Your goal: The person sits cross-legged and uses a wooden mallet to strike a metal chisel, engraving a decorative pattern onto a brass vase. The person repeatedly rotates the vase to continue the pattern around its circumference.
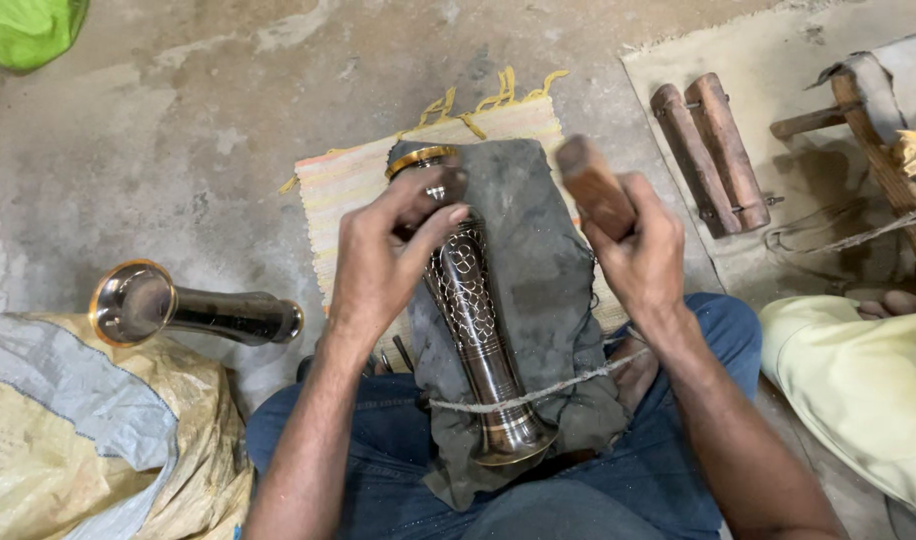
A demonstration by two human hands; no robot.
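Seen from above, we grip one engraved metal vase (475, 330) lying across our lap on a dark grey cloth (538, 250), a single rope (538, 392) crossing it, our left hand (388, 255) with fingers curled around its upper neck. Our right hand (638, 250) has its fingers wrapped tight around one wooden mallet (590, 185). A second vase (183, 310) lies on the concrete floor (178, 130) at left, and two wooden blocks (708, 150) rest at upper right.
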